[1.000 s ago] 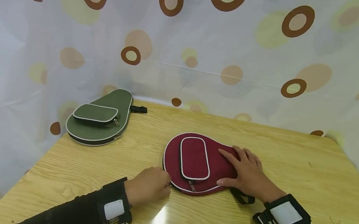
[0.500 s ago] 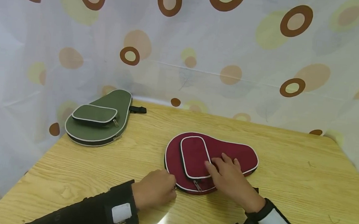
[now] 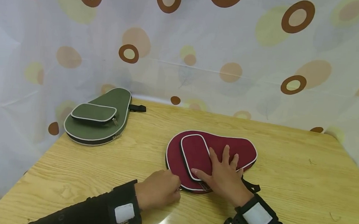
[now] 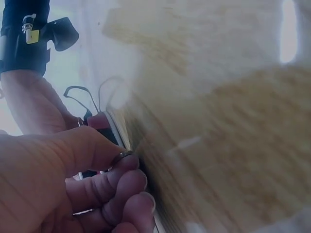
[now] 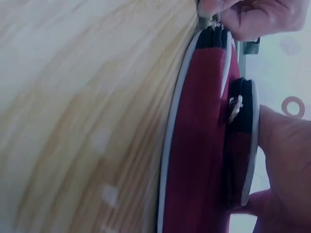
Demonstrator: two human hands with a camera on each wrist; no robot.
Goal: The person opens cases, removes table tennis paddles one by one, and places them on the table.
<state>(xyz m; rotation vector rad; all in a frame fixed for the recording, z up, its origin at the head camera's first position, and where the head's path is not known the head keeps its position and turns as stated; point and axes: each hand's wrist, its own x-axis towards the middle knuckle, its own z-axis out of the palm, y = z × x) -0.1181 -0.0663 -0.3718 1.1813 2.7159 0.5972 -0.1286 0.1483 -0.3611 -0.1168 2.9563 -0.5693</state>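
Observation:
A maroon table tennis paddle case (image 3: 239, 148) with white piping lies flat, its narrow end to the right. A raised pocket (image 3: 193, 154) sits on its wide part. Between thumb and curled forefinger, my left hand (image 3: 160, 190) pinches a metal zipper pull (image 4: 125, 154) at the case's near-left edge. Spread fingers of my right hand (image 3: 223, 179) rest on the top of the case, the thumb over the pocket. The pocket's own zipper pull (image 5: 235, 108) hangs at its near end, and a black strap (image 3: 251, 186) shows beyond my right wrist.
A green paddle case (image 3: 118, 99) with a pocket and a black loop (image 3: 138, 108) lies at the back left of the wooden table (image 3: 102, 165). Behind the table hangs a white cloth (image 3: 184, 33) with brown and yellow spots.
My right hand has moved left from the case's narrow end to beside the pocket and spread its fingers. My left hand has shifted slightly right along the edge, still pinching the zipper pull.

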